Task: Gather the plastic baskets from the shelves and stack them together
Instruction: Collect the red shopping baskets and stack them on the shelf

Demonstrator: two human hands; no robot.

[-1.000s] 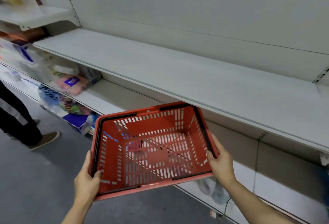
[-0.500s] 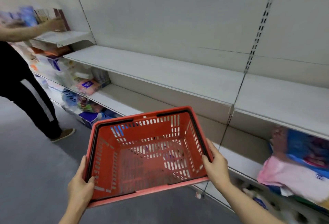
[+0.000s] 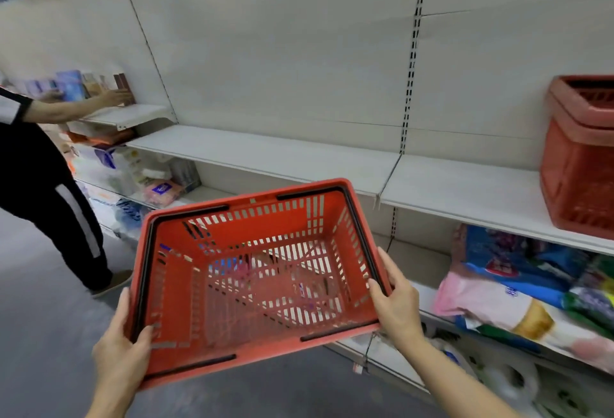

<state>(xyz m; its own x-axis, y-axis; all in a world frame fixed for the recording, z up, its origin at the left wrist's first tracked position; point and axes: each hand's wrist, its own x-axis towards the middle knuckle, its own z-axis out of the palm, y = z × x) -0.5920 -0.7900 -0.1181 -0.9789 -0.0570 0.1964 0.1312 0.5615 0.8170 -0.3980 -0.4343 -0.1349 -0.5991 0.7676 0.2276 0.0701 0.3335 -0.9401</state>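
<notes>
I hold an empty red plastic basket [image 3: 255, 284] level in front of me, its black handles folded down along the rim. My left hand [image 3: 121, 348] grips its left rim and my right hand [image 3: 395, 301] grips its right rim. At the far right, a stack of red baskets [image 3: 581, 158] stands on the white middle shelf [image 3: 465, 191], partly cut off by the frame edge.
Another person [image 3: 43, 168] in dark clothes stands at the left, reaching to boxes on an upper shelf. Packaged goods [image 3: 518, 291] fill the lower shelves at right and left. Grey floor lies below my hands.
The view has swung to the right along the shelving, bringing the stack of red baskets into sight. Both hands keep the same grip on the basket.
</notes>
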